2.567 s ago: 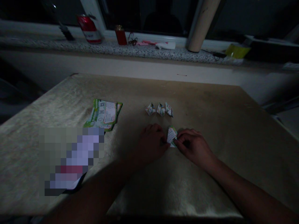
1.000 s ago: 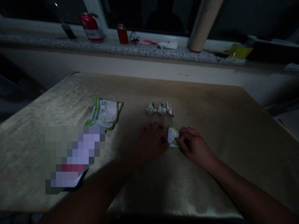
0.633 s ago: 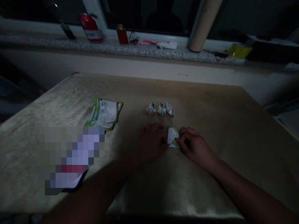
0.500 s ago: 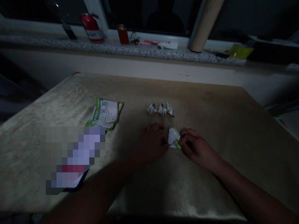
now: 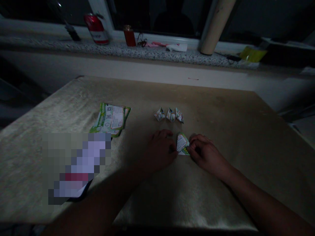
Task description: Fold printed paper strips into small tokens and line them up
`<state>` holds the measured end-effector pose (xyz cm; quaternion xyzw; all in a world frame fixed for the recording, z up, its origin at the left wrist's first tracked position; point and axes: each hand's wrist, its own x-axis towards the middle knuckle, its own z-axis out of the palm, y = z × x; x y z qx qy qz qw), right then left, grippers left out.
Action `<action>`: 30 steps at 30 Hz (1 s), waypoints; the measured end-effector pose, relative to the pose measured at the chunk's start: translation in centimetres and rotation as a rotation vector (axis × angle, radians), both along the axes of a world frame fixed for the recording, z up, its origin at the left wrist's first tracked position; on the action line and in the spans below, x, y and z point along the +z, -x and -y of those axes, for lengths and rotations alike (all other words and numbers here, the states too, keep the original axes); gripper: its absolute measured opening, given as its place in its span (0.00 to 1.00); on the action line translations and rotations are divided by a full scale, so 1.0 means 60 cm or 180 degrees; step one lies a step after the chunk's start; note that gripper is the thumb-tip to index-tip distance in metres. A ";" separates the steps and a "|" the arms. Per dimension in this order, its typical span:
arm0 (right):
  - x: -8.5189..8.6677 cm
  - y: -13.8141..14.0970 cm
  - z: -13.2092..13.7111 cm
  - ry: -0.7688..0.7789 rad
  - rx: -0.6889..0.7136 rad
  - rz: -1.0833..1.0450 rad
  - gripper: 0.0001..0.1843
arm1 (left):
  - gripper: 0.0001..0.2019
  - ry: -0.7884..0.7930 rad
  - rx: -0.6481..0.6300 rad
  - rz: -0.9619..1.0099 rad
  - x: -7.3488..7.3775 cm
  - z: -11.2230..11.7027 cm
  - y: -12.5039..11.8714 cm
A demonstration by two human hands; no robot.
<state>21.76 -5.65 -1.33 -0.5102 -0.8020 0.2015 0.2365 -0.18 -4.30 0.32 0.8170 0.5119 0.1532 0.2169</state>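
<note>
A small folded piece of printed paper (image 5: 182, 143), green and white, lies on the table between my hands. My left hand (image 5: 162, 148) rests at its left edge, thumb and fingers closing on the lower left corner. At the right edge, my right hand (image 5: 202, 149) pinches the paper between thumb and fingers. Just beyond stand three small folded paper shapes in a row: a left one (image 5: 159, 114), a middle one (image 5: 170, 115) and a right one (image 5: 179, 115).
Green and white printed sheets (image 5: 112, 119) lie to the left, beside a phone (image 5: 85, 190) with a blurred screen. Along the granite windowsill (image 5: 152, 54) stand a red can (image 5: 96, 29), a small red jar (image 5: 129, 36) and a cardboard tube (image 5: 216, 28).
My right thumb and fingers have shifted slightly left over the paper's right edge. My left hand and the three folded shapes stay where they were.
</note>
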 end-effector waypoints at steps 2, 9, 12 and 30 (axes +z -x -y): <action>-0.001 0.000 -0.001 0.0003 -0.0006 0.0014 0.09 | 0.03 0.0021 -0.0001 -0.0003 0.002 0.000 0.000; 0.001 0.003 -0.002 0.0007 -0.0054 0.0004 0.10 | 0.02 -0.0048 -0.0008 0.0014 0.002 0.002 0.000; 0.002 0.004 -0.001 0.0013 -0.0059 0.0033 0.10 | 0.04 -0.0110 0.0014 -0.0004 0.001 0.003 -0.002; 0.005 0.005 -0.002 -0.0004 -0.0046 0.0048 0.10 | 0.10 -0.0382 -0.0005 -0.0179 -0.004 0.006 -0.019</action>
